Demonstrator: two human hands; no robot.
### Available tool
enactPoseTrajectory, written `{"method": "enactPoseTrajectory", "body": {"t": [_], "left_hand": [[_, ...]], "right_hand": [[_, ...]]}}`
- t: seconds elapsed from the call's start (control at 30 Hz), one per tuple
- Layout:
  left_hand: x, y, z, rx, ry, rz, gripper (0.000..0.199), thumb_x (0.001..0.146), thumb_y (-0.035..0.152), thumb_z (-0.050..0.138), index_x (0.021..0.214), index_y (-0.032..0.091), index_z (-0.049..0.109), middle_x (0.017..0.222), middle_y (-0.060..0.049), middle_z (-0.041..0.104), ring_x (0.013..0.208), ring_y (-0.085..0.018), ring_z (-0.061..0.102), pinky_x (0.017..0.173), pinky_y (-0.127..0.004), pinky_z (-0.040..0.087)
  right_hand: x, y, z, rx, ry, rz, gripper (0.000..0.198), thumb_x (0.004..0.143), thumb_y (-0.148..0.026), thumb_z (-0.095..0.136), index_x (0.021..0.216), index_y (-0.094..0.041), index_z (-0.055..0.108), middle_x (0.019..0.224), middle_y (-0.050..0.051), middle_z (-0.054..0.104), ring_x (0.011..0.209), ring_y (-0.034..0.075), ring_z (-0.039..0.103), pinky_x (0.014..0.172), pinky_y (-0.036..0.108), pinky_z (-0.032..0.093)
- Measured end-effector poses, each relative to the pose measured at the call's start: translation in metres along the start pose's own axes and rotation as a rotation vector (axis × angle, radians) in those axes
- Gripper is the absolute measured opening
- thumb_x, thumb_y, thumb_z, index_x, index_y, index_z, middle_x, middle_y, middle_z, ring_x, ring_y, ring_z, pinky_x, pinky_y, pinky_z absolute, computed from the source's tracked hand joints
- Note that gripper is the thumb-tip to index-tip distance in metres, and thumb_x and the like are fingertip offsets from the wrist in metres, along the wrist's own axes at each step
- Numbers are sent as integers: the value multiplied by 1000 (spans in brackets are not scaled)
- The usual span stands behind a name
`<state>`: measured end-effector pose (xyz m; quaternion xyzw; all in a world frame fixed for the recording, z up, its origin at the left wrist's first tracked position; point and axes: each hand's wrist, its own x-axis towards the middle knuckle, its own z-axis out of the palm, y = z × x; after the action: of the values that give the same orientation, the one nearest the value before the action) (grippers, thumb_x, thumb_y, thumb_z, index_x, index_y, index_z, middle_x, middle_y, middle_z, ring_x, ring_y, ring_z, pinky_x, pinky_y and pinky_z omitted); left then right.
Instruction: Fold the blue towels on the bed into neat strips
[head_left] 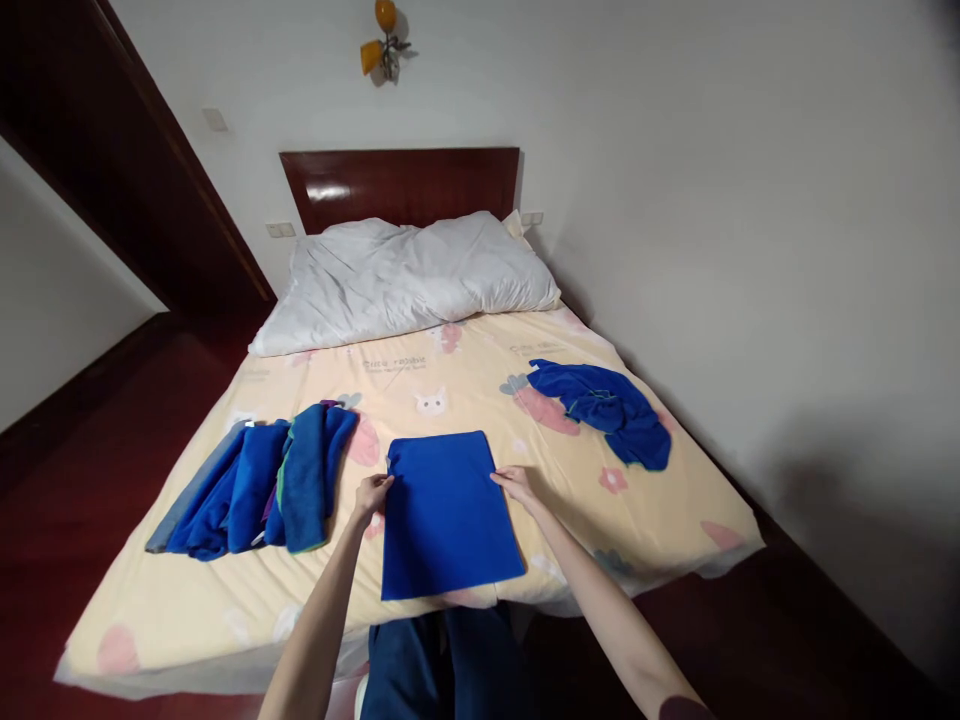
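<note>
A blue towel point(450, 520) lies flat as a neat rectangle on the bed in front of me. My left hand point(373, 494) pinches its left edge, near a small white tag. On the opposite edge, my right hand point(514, 483) grips the cloth between thumb and fingers. To the left rests a row of folded blue towels point(259, 485), one with green trim and a greyish one at the outer end. A crumpled blue towel point(600, 395) sits in a loose heap to the right.
The bed point(420, 385) has a cream sheet printed with rabbits and carrots. A grey-white quilt point(420, 270) is bunched below the dark wooden headboard point(405, 185). Wall point(720, 250) borders the right side. A dark red floor point(75, 490) runs along the left.
</note>
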<state>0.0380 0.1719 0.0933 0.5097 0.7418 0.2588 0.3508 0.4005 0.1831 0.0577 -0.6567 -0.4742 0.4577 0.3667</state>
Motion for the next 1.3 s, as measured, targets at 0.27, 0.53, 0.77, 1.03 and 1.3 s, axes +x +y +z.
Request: {"method": "enactPoseTrajectory", "body": {"t": [0.27,0.53,0.77,1.03,1.3], "left_hand": [[88,17,36,139,143,9,35,93,40,46,102,17,71,109,-18,74,106,-33,69,87,-38,49],[96,22,37,240,205,41,32,97,36,45,103,17,71,106,-16,75,100,-30,70,83,-35,49],[88,44,40,375,245,-4,33,99,34,45,119,16,65,115,-18,71,107,-31,68,89,-41,51],[11,26,85,543,215,646,57,100,40,40,151,13,45,163,-13,32,153,-33,22,124,-54,22],[53,2,86,569,165,612,62,101,46,37,155,15,39,165,-10,26,154,-31,20,125,-52,19]], "right_hand": [[102,0,31,-178,111,-119,28,83,-49,64,79,-22,69,81,5,74,81,24,68,71,28,48],[104,-1,35,-482,205,-174,33,99,-44,48,89,-22,71,77,5,72,68,18,62,65,25,39],[92,-30,37,-725,259,-40,34,102,-41,46,105,-22,73,90,9,75,85,22,67,76,28,43],[26,-25,68,-848,90,-625,51,106,-42,33,150,-19,47,159,11,41,148,26,34,119,45,27],[53,-4,66,-974,16,-584,65,105,-52,30,159,-16,31,166,10,25,155,24,17,127,51,10]]}}
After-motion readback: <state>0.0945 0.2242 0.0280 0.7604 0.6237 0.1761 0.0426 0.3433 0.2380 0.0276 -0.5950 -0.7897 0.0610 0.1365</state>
